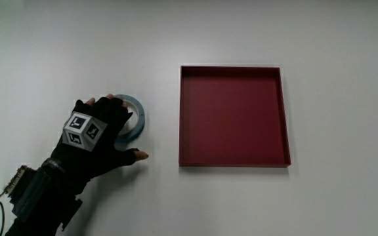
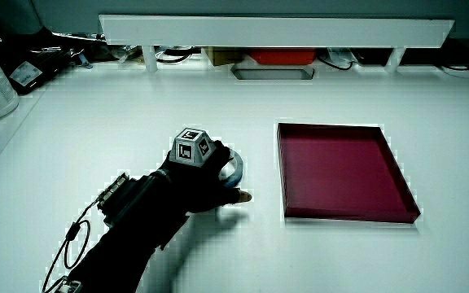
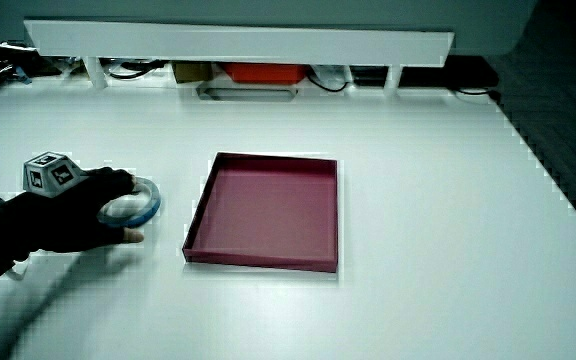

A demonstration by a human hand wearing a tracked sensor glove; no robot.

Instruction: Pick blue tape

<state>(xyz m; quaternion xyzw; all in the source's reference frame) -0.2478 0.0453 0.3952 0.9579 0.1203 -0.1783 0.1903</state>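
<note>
The hand (image 1: 97, 137) lay over the blue tape (image 1: 134, 118), which sat flat on the table (image 1: 58, 52) beside the red tray (image 1: 233, 117). Fingers draped across the roll, thumb on the table at its near edge — closing round it, but whether they actually gripped it I cannot tell. Likely risk: the flat roll could slide toward the tray or slip out if pinched only at the rim. Tray held nothing — the tape was outside it.

Black glove on the hands (image 1: 100, 141), patterned white cube (image 1: 84, 130) (black markings), wired wrist device (image 1: 20, 183)
</note>
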